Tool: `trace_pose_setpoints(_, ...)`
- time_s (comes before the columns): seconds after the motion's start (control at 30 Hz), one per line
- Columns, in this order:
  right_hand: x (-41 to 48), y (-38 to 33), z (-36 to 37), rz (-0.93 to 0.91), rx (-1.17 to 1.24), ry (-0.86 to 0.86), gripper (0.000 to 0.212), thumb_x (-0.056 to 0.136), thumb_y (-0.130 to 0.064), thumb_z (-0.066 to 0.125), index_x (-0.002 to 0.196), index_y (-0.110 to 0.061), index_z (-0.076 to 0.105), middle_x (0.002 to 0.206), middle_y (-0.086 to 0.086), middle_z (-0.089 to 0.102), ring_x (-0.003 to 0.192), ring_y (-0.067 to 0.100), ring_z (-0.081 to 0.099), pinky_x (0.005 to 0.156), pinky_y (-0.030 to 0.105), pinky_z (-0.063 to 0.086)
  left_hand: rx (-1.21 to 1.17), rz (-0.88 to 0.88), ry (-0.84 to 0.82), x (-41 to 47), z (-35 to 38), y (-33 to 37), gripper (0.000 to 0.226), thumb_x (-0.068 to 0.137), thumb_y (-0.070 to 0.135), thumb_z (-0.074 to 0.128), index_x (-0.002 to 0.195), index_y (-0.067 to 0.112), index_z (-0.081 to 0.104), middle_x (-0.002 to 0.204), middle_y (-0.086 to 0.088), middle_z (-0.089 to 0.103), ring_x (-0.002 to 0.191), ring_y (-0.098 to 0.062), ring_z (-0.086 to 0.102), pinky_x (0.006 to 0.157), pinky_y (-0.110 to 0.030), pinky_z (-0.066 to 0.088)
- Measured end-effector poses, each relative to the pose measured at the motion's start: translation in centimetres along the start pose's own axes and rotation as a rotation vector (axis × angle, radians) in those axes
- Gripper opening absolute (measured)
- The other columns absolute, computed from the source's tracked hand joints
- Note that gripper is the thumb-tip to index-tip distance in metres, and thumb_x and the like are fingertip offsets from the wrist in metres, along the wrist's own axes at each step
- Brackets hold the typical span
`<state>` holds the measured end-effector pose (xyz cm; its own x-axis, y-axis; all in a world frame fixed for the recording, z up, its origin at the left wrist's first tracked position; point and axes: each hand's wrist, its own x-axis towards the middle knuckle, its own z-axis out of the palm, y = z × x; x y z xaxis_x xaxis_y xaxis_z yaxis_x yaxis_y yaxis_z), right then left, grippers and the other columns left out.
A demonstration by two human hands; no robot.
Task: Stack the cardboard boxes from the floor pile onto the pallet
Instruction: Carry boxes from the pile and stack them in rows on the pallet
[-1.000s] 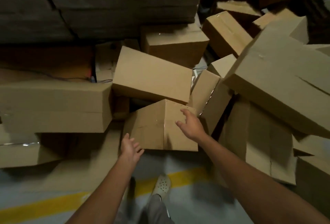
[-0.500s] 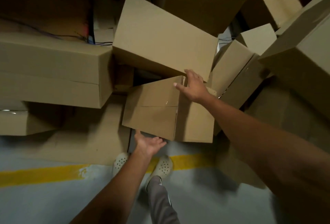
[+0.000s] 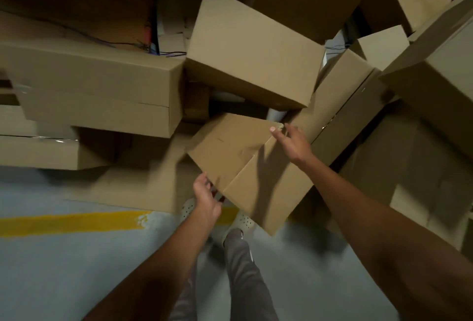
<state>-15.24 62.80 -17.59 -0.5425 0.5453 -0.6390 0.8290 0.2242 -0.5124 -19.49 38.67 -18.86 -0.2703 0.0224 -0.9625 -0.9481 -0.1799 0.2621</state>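
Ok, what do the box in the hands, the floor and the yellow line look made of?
Box: plain brown cardboard, matte, creased, with a glossy strip along one seam, likely clear tape. Floor: smooth grey, faintly shiny, probably painted or sealed concrete. Yellow line: looks like paint, with a chipped patch.

Head-worn, steeply downward (close over cardboard box (image 3: 230, 151))
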Motion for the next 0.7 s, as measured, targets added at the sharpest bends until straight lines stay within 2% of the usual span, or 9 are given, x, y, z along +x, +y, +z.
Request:
trace_pose_setpoints(0.1,-3.0,0.9,-0.4,0.045,0.178,0.059,0.107,0.065,-0.099,0.039,0.132,-0.019,0.064,0.131,0.012,0.058,0.123,0.030,0.054,0.107,0.051,0.043,0.094,0.105,-0.029,-2.7,-0.2,2.6,0.024,0.104,0.034,0.040,0.099,0.024,0.061,0.108,-0.001,0.060,0.091,-0.016,0.054,0.081,-0.034,0.042)
trace_pose_setpoints(0.2,-7.1,0.8,-0.7,0.100,0.401,0.135,0.092,0.068,-0.090,0.053,0.134,-0.027,0.063,0.136,0.002,0.058,0.129,0.023,0.051,0.113,0.052,0.039,0.211,0.209,-0.114,-6.1,-0.4,5.9,0.025,0.107,0.033,0.038,0.094,0.027,0.058,0.099,0.004,0.059,0.090,-0.013,0.054,0.080,-0.034,0.042)
trace_pose_setpoints(0.27,-10.7,-0.4,-1.1,0.113,0.522,0.236,0.082,0.070,-0.081,0.058,0.132,-0.028,0.063,0.137,0.000,0.057,0.131,0.022,0.050,0.114,0.050,0.039,0.283,0.229,-0.197,-7.6,-1.0,8.0,0.021,0.105,0.037,0.044,0.101,0.026,0.062,0.109,0.001,0.063,0.103,-0.018,0.057,0.080,-0.035,0.044)
trace_pose_setpoints(0.37,-16.9,-3.1,-1.0,0.105,0.676,0.330,0.064,0.084,-0.067,0.062,0.136,-0.030,0.053,0.136,-0.002,0.052,0.121,0.017,0.054,0.105,0.042,0.045,0.445,0.285,-0.316,-9.8,-1.7,11.0,0.021,0.102,0.041,0.051,0.111,0.027,0.066,0.121,0.003,0.064,0.123,-0.022,0.053,0.102,-0.040,0.040)
trace_pose_setpoints(0.43,-20.1,-3.7,-0.2,0.114,0.794,0.386,0.051,0.098,-0.047,0.059,0.140,-0.025,0.042,0.132,0.001,0.053,0.108,0.012,0.056,0.090,0.033,0.048,0.602,0.363,-0.415,-11.5,-1.9,12.2,0.040,0.098,0.044,0.057,0.134,0.027,0.060,0.140,0.001,0.056,0.135,-0.023,0.045,0.116,-0.047,0.031)
trace_pose_setpoints(0.47,-21.5,-3.9,0.2,0.135,0.851,0.431,0.048,0.100,-0.044,0.057,0.140,-0.024,0.040,0.128,0.003,0.055,0.104,0.012,0.057,0.086,0.033,0.049,0.674,0.403,-0.463,-12.5,-1.9,12.7,0.051,0.097,0.044,0.058,0.144,0.027,0.052,0.148,0.002,0.050,0.137,-0.021,0.041,0.117,-0.046,0.029)
trace_pose_setpoints(0.57,-25.6,-4.3,1.7,0.194,1.049,0.531,0.061,0.092,-0.065,0.054,0.139,-0.027,0.045,0.119,0.002,0.062,0.105,0.021,0.063,0.093,0.046,0.053,0.805,0.448,-0.556,-15.4,-1.4,13.5,0.059,0.095,0.050,0.060,0.148,0.027,0.049,0.144,0.002,0.053,0.128,-0.017,0.050,0.102,-0.038,0.044)
trace_pose_setpoints(0.63,-28.5,-4.3,2.5,0.208,1.137,0.604,0.078,0.077,-0.081,0.055,0.135,-0.028,0.054,0.119,0.002,0.068,0.108,0.023,0.066,0.097,0.053,0.053,0.881,0.456,-0.598,-17.1,-0.9,13.4,0.056,0.092,0.058,0.059,0.138,0.026,0.060,0.132,-0.004,0.064,0.119,-0.022,0.060,0.094,-0.039,0.051)
trace_pose_setpoints(0.7,-31.6,-3.9,3.1,0.204,1.215,0.664,0.076,0.073,-0.084,0.055,0.124,-0.029,0.067,0.114,0.003,0.073,0.107,0.025,0.069,0.097,0.053,0.054,0.950,0.448,-0.649,-19.2,-0.7,12.9,0.046,0.095,0.059,0.055,0.121,0.024,0.070,0.113,-0.004,0.074,0.106,-0.021,0.067,0.092,-0.040,0.054)
